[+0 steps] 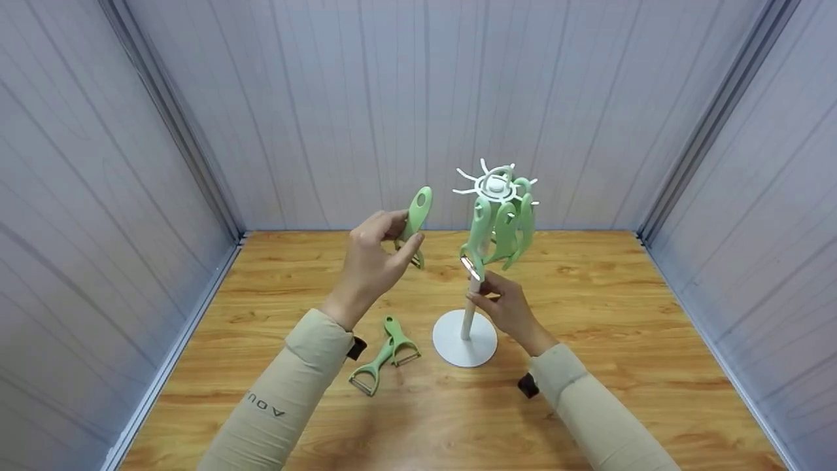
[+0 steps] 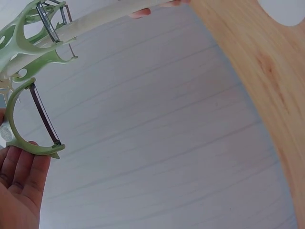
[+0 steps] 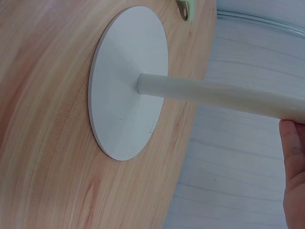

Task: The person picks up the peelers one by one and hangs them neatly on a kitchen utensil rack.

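A green peeler (image 1: 418, 210) is pinched between the thumb and fingers of my left hand (image 1: 374, 254), its holed handle end pointing up and its blade end low. In the left wrist view the blade of this peeler (image 2: 45, 114) shows clearly beside the fingers. To the right stands a white rack (image 1: 468, 327) with a round base and a ring of hooks on top. Several green peelers (image 1: 505, 232) hang from hooks on its front and right side. My right hand (image 1: 509, 307) grips the rack's pole just below them; in the right wrist view its fingertips touch the pole (image 3: 214, 95).
Two green peelers, a nearer one (image 1: 367, 373) and a farther one (image 1: 397, 337), overlap on the wooden table (image 1: 562, 405) left of the rack's base. Pale panelled walls (image 1: 314, 118) enclose the table at the back and both sides.
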Motion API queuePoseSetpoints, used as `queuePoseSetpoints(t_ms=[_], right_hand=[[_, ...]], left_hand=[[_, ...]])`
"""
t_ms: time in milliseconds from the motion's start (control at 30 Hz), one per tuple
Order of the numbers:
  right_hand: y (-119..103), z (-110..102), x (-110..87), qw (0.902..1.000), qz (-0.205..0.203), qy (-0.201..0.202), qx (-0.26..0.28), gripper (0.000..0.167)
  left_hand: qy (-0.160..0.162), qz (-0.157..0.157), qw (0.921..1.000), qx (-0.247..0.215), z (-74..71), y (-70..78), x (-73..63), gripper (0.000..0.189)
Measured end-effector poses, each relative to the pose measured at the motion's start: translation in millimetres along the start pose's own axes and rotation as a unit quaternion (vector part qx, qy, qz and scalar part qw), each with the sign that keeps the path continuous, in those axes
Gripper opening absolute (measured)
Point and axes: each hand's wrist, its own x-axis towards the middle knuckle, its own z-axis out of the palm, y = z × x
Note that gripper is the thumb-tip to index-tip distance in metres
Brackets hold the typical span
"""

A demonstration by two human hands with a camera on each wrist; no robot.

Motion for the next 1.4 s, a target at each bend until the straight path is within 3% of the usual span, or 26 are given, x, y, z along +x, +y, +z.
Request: queuePoseSetpoints(t_ms=[467,1067,1400], right_hand=[[-1.8,-0.6,-1.2,0.9999,0.013,-0.004,-0.004,0.027],[-1.0,0.8,-1.1,0.9999,0.008,0.004,-0.013,0.025],[0.9,0.7,-0.1,0.9999,0.01,0.001,0.003,0.027]], left_hand=[[-0.013,0.038,0.9986,-0.034,10.8,13.4,9.9,0.029],[-0.044,0.03,0.997,-0.057,32.1,21.3,19.2,0.03],[-0.052,0.028,0.9957,-0.071,39.3,20.4,15.9,0.03]])
